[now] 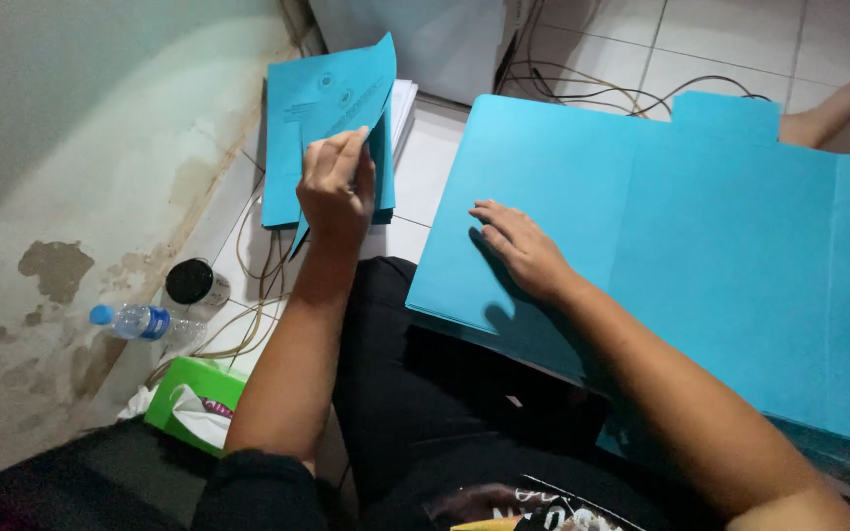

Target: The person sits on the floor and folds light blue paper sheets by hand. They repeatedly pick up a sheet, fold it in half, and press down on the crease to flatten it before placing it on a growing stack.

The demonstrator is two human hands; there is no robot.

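Note:
My left hand (334,187) pinches a blue folder cover (332,98) and lifts it off a stack of blue folders (282,197) lying on the floor by the wall. My right hand (518,248) rests flat, fingers spread, on a large opened blue folder (720,246) that lies across my lap and knee. White paper sheets (403,98) show under the far edge of the stack.
A stained wall runs along the left. At its foot lie a plastic water bottle (140,322), a round black-lidded jar (192,283), a green tissue box (194,401) and loose cables (258,285). More cables (592,93) cross the white floor tiles behind the folder.

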